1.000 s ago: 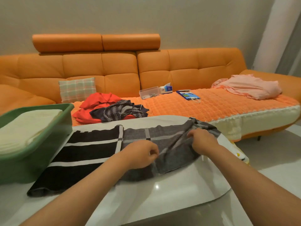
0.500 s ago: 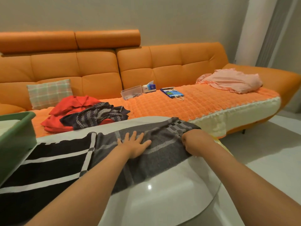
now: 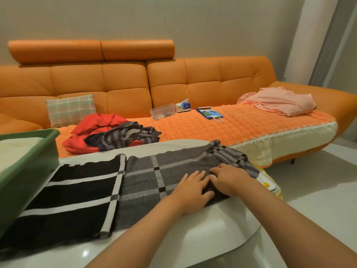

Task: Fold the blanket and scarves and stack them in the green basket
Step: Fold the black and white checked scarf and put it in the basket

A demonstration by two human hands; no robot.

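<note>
The scarf lies spread along the table, black half to the left, grey half to the right. Both hands sit side by side on the grey half near its right end. The left hand lies flat with straight fingers pressing the cloth. The right hand has bent fingers on a rumpled fold; whether they pinch it or only press, I cannot tell. The basket stands at the table's left, holding a folded blanket.
</note>
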